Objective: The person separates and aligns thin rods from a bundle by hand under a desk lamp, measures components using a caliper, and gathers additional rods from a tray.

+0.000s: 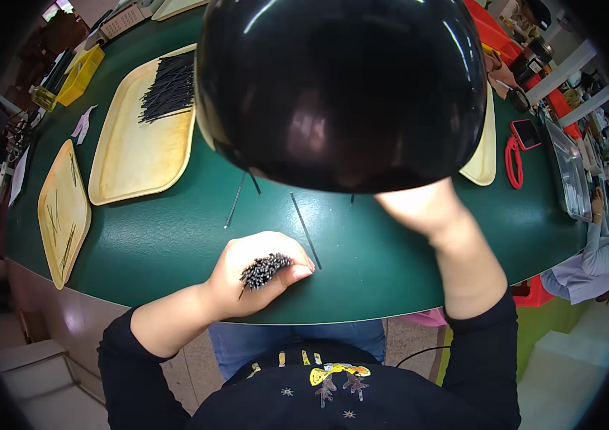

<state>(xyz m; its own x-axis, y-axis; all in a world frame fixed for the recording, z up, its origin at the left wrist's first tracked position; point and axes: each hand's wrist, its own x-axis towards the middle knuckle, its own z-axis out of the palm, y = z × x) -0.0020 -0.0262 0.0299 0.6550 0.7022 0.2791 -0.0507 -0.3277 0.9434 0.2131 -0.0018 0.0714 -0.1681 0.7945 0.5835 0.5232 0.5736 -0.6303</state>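
My left hand is closed around a thick bundle of thin black sticks, their ends pointing up at me. Just beyond it, one loose black stick lies slanted on the green table, with another thin stick farther left. A large glossy black dome, perhaps a lamp shade, covers the upper middle of the view. My right hand reaches under its lower edge; its fingers are hidden there. More stick ends show below the rim of the dome.
A cream tray at left holds a pile of black sticks. Nearer lies a smaller tray with several sticks. At right are another tray, a phone with a red strap and a clear plastic container. A person's sleeve shows far right.
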